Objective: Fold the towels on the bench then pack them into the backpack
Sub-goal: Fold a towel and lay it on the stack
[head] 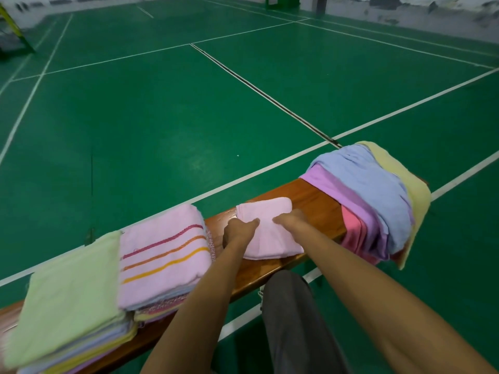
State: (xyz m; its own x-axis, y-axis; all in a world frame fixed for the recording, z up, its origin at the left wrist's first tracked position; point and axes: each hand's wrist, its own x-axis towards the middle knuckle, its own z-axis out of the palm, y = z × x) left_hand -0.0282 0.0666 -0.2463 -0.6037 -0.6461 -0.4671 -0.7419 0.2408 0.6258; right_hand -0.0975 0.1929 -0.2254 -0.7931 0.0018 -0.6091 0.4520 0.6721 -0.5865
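A small pale pink towel (270,233), partly folded, lies across the middle of the wooden bench (310,203). My left hand (239,230) grips its left side and my right hand (289,218) presses on its right side. To the left stand two folded stacks, one topped by a pink striped towel (164,252), the other by a light green towel (67,292). On the bench's right end sits an unfolded heap with a blue towel (361,184) over purple, pink and yellow ones. No backpack is in view.
The bench stands on a green sports court (162,117) with white lines. My grey trouser leg (294,319) is between the bench and me. A yellow-green frame (13,31) stands far back left.
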